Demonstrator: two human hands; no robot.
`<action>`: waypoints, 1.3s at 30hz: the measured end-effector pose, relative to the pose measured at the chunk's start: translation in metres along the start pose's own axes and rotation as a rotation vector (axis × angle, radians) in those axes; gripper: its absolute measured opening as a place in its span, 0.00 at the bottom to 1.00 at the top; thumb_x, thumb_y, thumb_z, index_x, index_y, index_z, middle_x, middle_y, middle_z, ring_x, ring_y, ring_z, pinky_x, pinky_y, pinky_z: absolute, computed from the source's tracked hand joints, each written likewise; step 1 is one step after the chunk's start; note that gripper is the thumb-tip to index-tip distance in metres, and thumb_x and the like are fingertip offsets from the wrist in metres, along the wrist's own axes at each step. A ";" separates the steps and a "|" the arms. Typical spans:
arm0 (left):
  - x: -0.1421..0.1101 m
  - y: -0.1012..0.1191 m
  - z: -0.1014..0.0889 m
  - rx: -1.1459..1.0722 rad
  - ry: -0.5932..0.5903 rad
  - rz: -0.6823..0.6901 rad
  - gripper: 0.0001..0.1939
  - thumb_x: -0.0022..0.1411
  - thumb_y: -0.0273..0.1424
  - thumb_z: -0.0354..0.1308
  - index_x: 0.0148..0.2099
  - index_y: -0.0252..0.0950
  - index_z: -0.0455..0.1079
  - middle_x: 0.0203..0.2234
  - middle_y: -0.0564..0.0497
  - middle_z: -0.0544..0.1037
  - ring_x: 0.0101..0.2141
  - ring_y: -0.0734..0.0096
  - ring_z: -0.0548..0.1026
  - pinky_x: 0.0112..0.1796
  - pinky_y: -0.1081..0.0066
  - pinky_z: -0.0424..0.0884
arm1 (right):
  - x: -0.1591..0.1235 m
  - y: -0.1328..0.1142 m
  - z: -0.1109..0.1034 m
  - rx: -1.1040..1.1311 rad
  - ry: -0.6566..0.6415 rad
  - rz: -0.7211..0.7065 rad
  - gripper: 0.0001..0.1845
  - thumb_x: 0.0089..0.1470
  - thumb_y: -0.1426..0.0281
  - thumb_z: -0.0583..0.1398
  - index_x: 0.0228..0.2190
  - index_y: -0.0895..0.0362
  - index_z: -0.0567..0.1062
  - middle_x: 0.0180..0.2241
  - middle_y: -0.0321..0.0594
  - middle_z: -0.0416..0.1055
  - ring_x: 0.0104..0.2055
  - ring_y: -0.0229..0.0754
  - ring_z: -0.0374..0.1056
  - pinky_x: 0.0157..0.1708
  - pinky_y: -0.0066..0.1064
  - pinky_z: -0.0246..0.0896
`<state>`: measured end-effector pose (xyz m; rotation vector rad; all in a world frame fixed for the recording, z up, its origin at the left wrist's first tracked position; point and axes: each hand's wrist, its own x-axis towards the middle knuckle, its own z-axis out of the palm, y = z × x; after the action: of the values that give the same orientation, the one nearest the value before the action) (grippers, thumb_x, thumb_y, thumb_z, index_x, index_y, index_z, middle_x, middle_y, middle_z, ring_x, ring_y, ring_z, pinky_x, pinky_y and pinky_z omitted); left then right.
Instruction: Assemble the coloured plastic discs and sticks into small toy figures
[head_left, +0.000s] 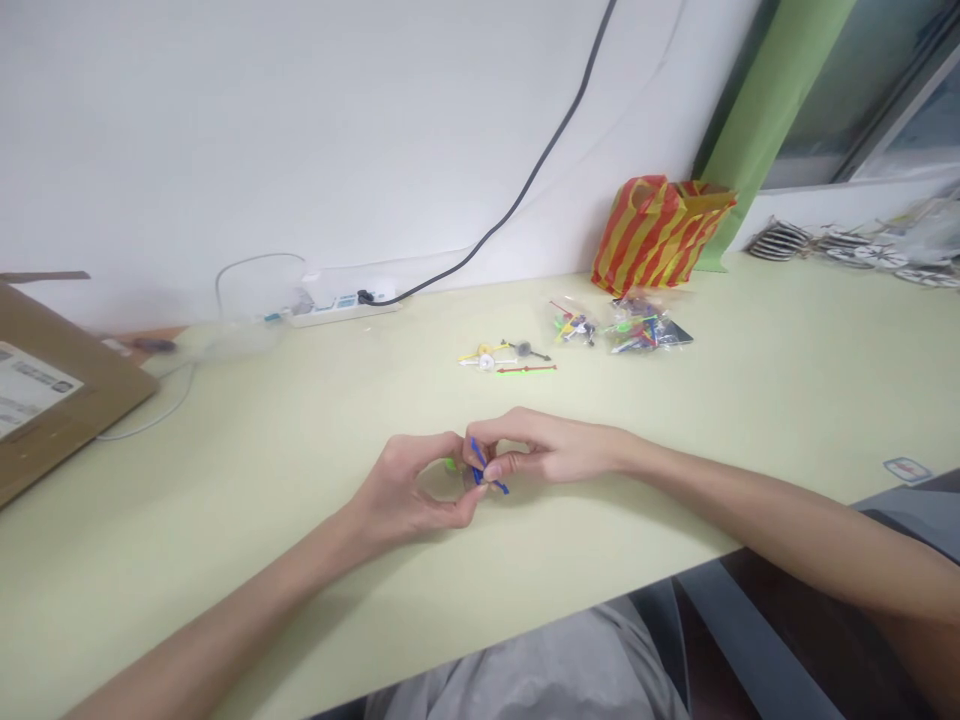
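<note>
- My left hand (pixel 409 490) and right hand (pixel 551 447) are close together, just above the pale counter (pixel 300 500), and meet in the middle.
- Between them I hold a small plastic assembly (pixel 480 470). Thin blue rods stick out of it and a bit of bright green shows on its left side. My fingers hide the rest, so I cannot tell how it is built.
- My right fingers (pixel 495 468) are closed in a tight pinch on the assembly, right at the blue rods.
- My left fingers (pixel 454 445) curve around the other side and are also closed on it, with the thumb tip coming up from below.
- Ahead on the counter, well apart from my hands, lies a loose group of yellow, white, dark and orange-red plastic parts (pixel 502 358).
- Just beyond those, two clear plastic bags of coloured parts (pixel 637 325) sit close together.
- Behind the bags, a red-and-yellow striped carrier bag (pixel 660 235) stands against the white wall (pixel 225 130).
- To my left, a cardboard parcel with a white label (pixel 75 390) lies at the counter's edge.
- Farther back, a white power strip (pixel 341 305) sits by the wall, with a black cable (pixel 525 170) running up from it.
</note>
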<state>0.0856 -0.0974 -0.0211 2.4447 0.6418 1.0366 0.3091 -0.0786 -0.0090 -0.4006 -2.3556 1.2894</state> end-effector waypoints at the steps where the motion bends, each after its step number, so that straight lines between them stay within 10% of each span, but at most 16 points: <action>1: -0.001 0.000 -0.001 -0.011 -0.005 0.003 0.05 0.56 0.23 0.60 0.36 0.35 0.74 0.25 0.55 0.79 0.25 0.78 0.75 0.30 0.80 0.72 | 0.000 0.001 -0.001 0.028 -0.009 0.003 0.07 0.67 0.67 0.56 0.35 0.56 0.67 0.34 0.37 0.69 0.37 0.39 0.64 0.39 0.31 0.60; 7: -0.006 -0.013 -0.019 0.105 0.039 -0.041 0.04 0.59 0.24 0.61 0.37 0.36 0.74 0.26 0.56 0.80 0.25 0.77 0.76 0.31 0.79 0.73 | -0.009 0.004 -0.016 0.085 0.153 0.001 0.13 0.68 0.61 0.57 0.35 0.56 0.66 0.33 0.39 0.70 0.36 0.40 0.67 0.41 0.33 0.62; 11: -0.008 -0.032 -0.030 0.288 0.104 -0.036 0.03 0.63 0.27 0.62 0.41 0.38 0.73 0.29 0.56 0.80 0.28 0.76 0.77 0.33 0.77 0.73 | -0.016 0.025 -0.038 -0.474 0.403 0.051 0.06 0.68 0.69 0.55 0.39 0.56 0.70 0.33 0.40 0.71 0.35 0.42 0.67 0.39 0.33 0.59; 16: -0.009 -0.049 -0.032 0.379 0.016 0.083 0.03 0.66 0.29 0.60 0.43 0.38 0.72 0.30 0.54 0.79 0.29 0.74 0.77 0.34 0.74 0.73 | -0.023 0.059 -0.060 -1.016 0.310 0.259 0.12 0.64 0.75 0.56 0.45 0.58 0.78 0.39 0.47 0.75 0.42 0.47 0.69 0.37 0.33 0.53; 39: -0.012 -0.055 -0.030 0.410 -0.032 0.098 0.04 0.67 0.30 0.61 0.44 0.37 0.71 0.32 0.52 0.80 0.31 0.71 0.78 0.35 0.71 0.72 | -0.020 0.050 -0.053 -1.050 0.352 0.185 0.10 0.65 0.76 0.55 0.36 0.59 0.78 0.34 0.45 0.73 0.37 0.44 0.66 0.35 0.32 0.52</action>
<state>0.0417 -0.0539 -0.0374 2.8636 0.7979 0.9780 0.3548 -0.0226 -0.0300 -1.0563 -2.5070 -0.0971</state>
